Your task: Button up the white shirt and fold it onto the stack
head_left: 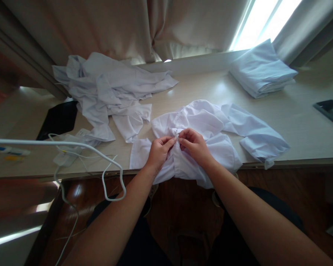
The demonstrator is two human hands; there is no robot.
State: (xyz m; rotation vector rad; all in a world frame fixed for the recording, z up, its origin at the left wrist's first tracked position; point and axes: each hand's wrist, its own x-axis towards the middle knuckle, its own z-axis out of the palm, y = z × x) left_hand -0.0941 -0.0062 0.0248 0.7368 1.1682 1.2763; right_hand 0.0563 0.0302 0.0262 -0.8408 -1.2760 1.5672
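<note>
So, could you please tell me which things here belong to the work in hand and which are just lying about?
In hand:
left hand
right hand
white shirt, pinched at its front by both

Lying about:
heap of shirts
folded stack
white cable
black tablet
phone

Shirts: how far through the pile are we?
Done: a folded stack sits far right on the table. In hand: the left hand and right hand pinch the front of one shirt at its buttons. Left: a crumpled heap, far left, unfolded.
</note>
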